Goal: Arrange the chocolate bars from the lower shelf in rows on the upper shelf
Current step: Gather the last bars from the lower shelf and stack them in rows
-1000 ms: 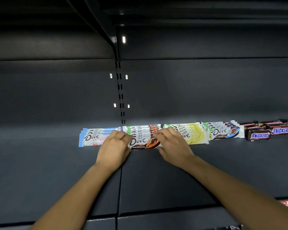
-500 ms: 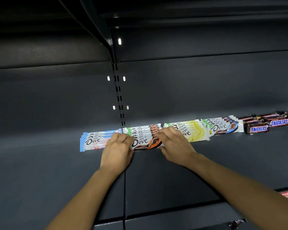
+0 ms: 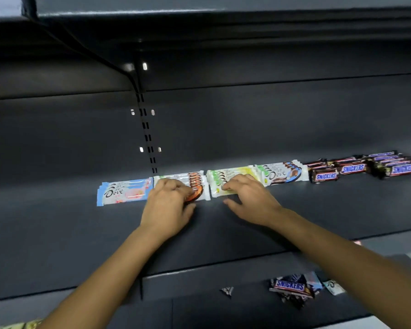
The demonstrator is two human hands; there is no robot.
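Four flat stacks of glossy foil-wrapped chocolate bars are lined up on the upper shelf (image 3: 57, 222), a matte dark metal board. All places here are given from the slotted post (image 3: 147, 138) on the back wall.

The blue-pink stack (image 3: 121, 192) is laid just left of the post's foot, its bars fanned so each front edge shows. The orange stack (image 3: 197, 186) is set just right of the post's foot. It is half covered by the left hand (image 3: 169, 205), with fingers bent over the top wrappers and the thumb tucked at the front edge, so the front bar is pinched.

The yellow-green stack (image 3: 235, 173) comes next to the right, with a thin gap seen before it. It is touched by the right hand (image 3: 249, 200): fingers spread and nearly straight, tips resting on the wrappers, thumb out on bare shelf, nothing gripped. The blue-brown stack (image 3: 282, 173) is placed further right again, close against the yellow-green one.

Far right of the post, blocky brown bars (image 3: 351, 168) with blue lettering are lined in short rows.

Below and right of the post, the lower shelf (image 3: 199, 309) is seen. On it lie a loose heap (image 3: 290, 287) of crinkled brown bars, a white bar (image 3: 333, 287) partly hidden by the right forearm, and a small crumpled scrap (image 3: 227, 290) nearer the post. A patterned yellowish sleeve (image 3: 17, 325) is glimpsed far below and left of the post.
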